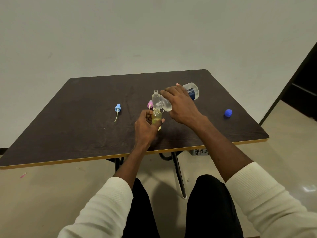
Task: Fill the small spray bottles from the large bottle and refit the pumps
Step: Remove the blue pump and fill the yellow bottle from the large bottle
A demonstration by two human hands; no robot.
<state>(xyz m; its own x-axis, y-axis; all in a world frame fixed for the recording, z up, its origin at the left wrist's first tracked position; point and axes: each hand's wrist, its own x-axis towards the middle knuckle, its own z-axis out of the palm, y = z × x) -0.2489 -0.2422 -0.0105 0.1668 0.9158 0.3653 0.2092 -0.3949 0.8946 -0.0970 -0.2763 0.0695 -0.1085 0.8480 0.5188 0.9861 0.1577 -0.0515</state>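
Note:
My left hand (145,125) grips a small yellowish spray bottle (157,119) standing upright on the dark table (85,117). My right hand (180,103) holds the large clear bottle (192,91) with a dark blue label, tipped over so its mouth meets the small bottle's open neck. A second small clear bottle (155,97) stands empty and uncapped just behind. A pink pump (150,104) lies beside it, partly hidden. A blue pump (117,109) with its dip tube lies to the left.
The large bottle's blue cap (228,112) rests on the table at the right. The table's near edge has a yellow trim, with black legs below. My knees sit under the near edge. A dark doorway is at the far right.

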